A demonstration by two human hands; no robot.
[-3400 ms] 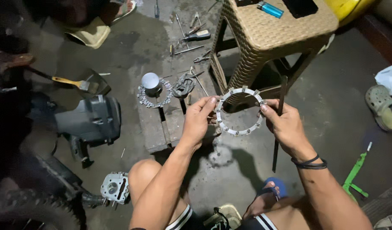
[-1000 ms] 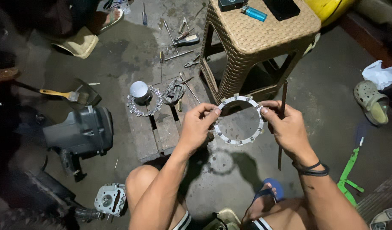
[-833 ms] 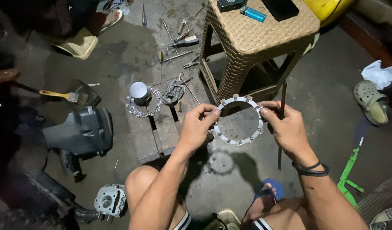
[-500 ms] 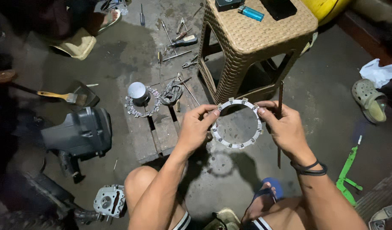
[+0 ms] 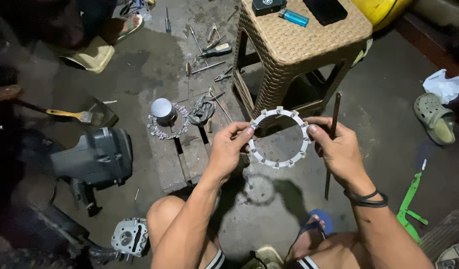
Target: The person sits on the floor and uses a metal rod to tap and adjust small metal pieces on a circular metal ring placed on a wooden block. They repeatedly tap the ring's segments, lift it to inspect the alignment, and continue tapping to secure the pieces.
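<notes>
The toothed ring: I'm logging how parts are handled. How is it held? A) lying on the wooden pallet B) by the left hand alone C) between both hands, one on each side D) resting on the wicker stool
C: the left hand pinches the toothed ring's left edge, the right hand its right edge, above the floor.

Both hands hold toothed ring above wicker stool.

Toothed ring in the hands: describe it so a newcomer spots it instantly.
Start at the woven brown stool at top centre; just below its front edge, both hands are raised over the concrete floor. The left hand and right hand pinch a flat, pale grey ring with small outer tabs. Unlike the parts on the wooden pallet, it is held in the air.
</notes>
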